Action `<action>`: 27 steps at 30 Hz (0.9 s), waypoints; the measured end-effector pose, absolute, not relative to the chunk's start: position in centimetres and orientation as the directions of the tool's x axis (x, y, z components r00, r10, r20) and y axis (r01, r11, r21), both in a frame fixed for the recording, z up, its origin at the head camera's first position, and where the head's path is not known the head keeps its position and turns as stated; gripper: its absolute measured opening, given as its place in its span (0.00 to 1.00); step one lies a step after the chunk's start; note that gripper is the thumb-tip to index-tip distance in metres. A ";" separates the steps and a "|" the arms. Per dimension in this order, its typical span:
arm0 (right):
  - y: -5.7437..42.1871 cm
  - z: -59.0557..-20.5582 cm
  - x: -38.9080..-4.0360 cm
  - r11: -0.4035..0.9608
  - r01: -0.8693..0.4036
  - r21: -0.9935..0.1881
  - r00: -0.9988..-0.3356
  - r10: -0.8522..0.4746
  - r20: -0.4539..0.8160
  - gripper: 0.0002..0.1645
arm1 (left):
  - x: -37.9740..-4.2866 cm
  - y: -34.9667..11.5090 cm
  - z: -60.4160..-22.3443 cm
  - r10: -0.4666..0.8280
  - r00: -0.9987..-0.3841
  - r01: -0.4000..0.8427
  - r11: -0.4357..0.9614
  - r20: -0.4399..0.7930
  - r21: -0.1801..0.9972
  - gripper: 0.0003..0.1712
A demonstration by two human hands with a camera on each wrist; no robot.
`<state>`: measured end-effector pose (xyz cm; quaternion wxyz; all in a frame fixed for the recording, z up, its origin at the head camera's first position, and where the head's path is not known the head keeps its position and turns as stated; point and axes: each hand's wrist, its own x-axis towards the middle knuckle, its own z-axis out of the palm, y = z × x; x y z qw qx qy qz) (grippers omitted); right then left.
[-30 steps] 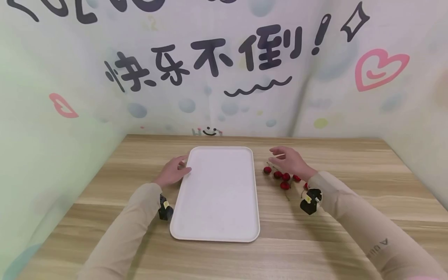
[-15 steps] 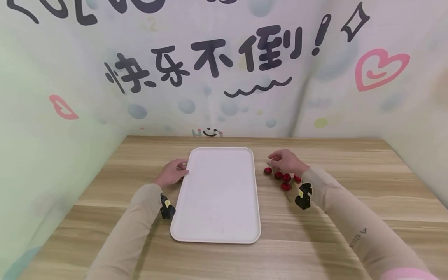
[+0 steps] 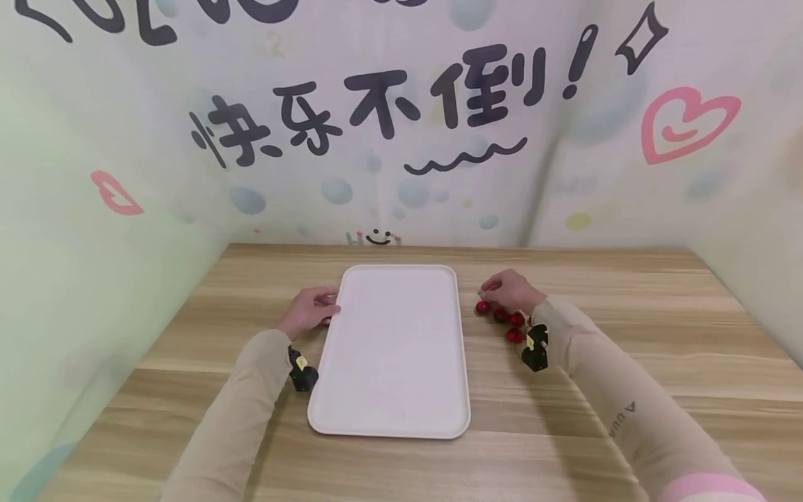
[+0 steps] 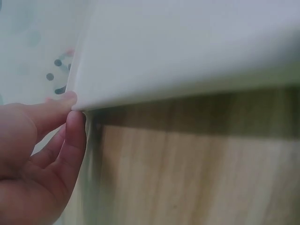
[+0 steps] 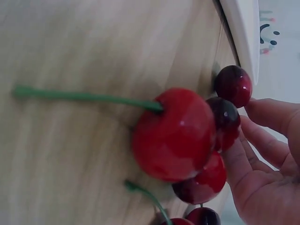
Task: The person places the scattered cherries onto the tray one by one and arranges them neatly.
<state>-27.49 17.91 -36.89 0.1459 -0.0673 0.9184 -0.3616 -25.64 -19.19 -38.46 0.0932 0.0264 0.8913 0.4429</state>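
Observation:
A white rectangular tray [image 3: 389, 348] lies on the wooden table. My left hand [image 3: 307, 310] pinches its left rim, thumb on top and fingers below; the left wrist view shows this grip of the hand [image 4: 42, 140] on the tray edge [image 4: 154, 56]. Right of the tray, several dark red cherries [image 3: 514, 335] with stems sit close together. My right hand [image 3: 511, 291] pinches at the stem of the leftmost cherry [image 3: 483, 307], still on the table. In the right wrist view, that hand's [image 5: 272, 154] thumb and fingertips are by the farthest cherry [image 5: 233, 86]; its stem is hidden there.
The wooden table [image 3: 627, 335] reaches back to a printed wall cloth [image 3: 301, 202] with lettering and hearts. Black wrist cameras [image 3: 535, 348] are strapped to both sleeves. In the right wrist view, a large cherry with a green stem [image 5: 173, 136] sits nearest the lens.
My right hand has lowered and shifted left, its fingers closing from spread to a pinch at the leftmost cherry's stem. The left hand stays at the tray rim. The tray and cherries have hardly moved.

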 end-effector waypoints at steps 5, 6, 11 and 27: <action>17.7 -37.0 -27.7 0.739 -0.014 -0.673 -0.958 -0.202 -0.202 0.16 | -25.6 -19.3 -38.4 0.123 -0.983 -0.037 0.588 -0.135 0.808 0.25; 17.7 -37.0 -27.7 0.743 -0.025 -0.669 -0.961 -0.201 -0.188 0.15 | -25.6 -19.4 -38.4 0.121 -0.983 -0.039 0.587 -0.135 0.809 0.25; 17.5 -37.1 -28.0 0.726 -0.012 -0.687 -0.964 -0.190 -0.184 0.13 | -25.4 -19.5 -38.3 0.130 -0.982 -0.039 0.574 -0.138 0.818 0.25; 16.4 -37.2 -28.1 0.712 0.028 -0.701 -0.958 -0.181 -0.222 0.12 | -25.6 -19.5 -38.7 0.131 -0.982 -0.039 0.569 -0.138 0.821 0.25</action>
